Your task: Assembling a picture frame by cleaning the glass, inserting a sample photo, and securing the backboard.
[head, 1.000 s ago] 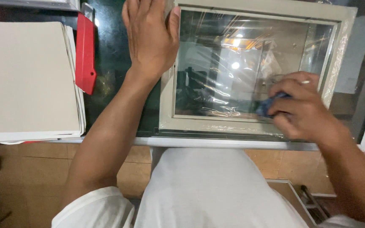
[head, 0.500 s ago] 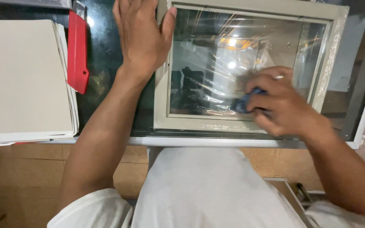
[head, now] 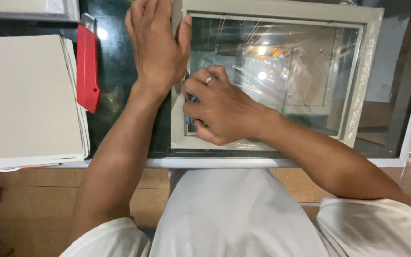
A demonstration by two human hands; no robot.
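The picture frame (head: pixel 357 71), pale grey with a reflective plastic-wrapped glazing, lies flat on the dark glass tabletop (head: pixel 120 71) and fills the upper centre and upper right of the view.

The left hand (head: pixel 155 45) lies flat, palm down and fingers together, across the frame's upper-left corner and the tabletop beside it. It grips nothing. Judged from its position, it serves to pin the frame against sliding.

The right hand (head: pixel 217 107) rests on the lower-left part of the glazing, just below the left hand. Its fingers are curled tight around a small blue object (head: pixel 192 99), mostly hidden, so its kind cannot be told. The knuckles bear down on the surface, which suggests pressure applied through the object.

At the left of the view lies a stack of pale boards (head: pixel 24 100). A red cutter (head: pixel 87 66) lies between the stack and the left forearm, apart from both hands.
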